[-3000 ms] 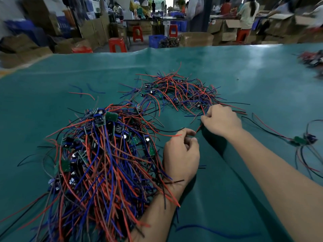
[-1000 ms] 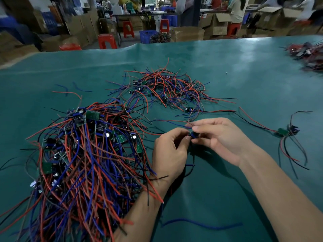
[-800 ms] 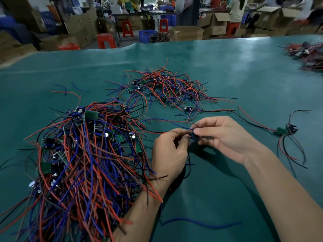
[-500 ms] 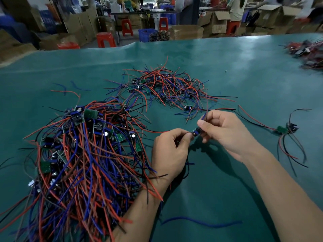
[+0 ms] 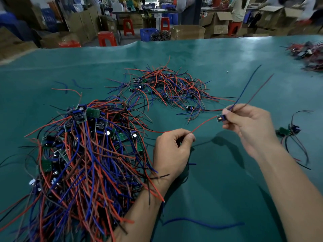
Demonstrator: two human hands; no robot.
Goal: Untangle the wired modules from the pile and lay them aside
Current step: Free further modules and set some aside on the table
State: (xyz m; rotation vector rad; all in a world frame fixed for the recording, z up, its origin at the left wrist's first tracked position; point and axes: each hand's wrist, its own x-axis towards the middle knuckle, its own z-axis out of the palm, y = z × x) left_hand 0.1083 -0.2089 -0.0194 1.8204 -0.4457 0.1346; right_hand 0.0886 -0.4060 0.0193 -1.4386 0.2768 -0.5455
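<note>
**Hands part, one module comes free**

Your hands have pulled apart since half a second ago, when they were almost touching. Now your right hand (image 5: 248, 126) is up and out to the right, fingers pinched tight on a small blue module (image 5: 221, 118), its blue and dark red leads sticking up past your knuckles. Your left hand (image 5: 172, 151) sits low by the big pile (image 5: 83, 154), thumb and forefinger nipping the module's red wire (image 5: 204, 123), which runs taut between the two hands (nicely clear of the tangle). Behind, the smaller heap (image 5: 167, 88) lies on the green table (image 5: 218, 189). One separated module (image 5: 288, 132) rests to the right of your right wrist.
</note>
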